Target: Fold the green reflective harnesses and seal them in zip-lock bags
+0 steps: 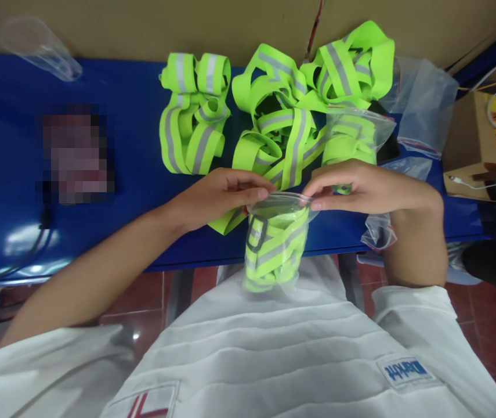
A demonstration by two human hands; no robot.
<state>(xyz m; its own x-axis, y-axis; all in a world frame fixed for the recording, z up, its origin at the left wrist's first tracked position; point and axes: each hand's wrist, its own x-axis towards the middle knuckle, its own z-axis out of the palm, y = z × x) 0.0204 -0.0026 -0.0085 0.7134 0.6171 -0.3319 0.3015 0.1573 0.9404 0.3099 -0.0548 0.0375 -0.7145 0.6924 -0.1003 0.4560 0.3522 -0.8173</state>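
A clear zip bag [288,203] hangs upright at the table's front edge, pinched along its top by both hands. Inside it lies a rolled neon-yellow reflective strap [276,249] with grey stripes and a black buckle. My left hand [225,196] grips the bag's left top corner between thumb and fingers. At the right top corner, my right hand [352,184] pinches the bag the same way. Just behind my right hand stands another bagged strap [350,139]. Loose reflective straps [285,128] lie heaped directly beyond the hands.
More straps sit in a coiled bundle [195,116] and a back-right heap [352,64] on the blue table [130,139]. Empty plastic bags [430,104] lie at right, beside a cardboard box [485,136] with cables. A clear plastic cup [43,49] lies back left, near a blurred-out object [76,154].
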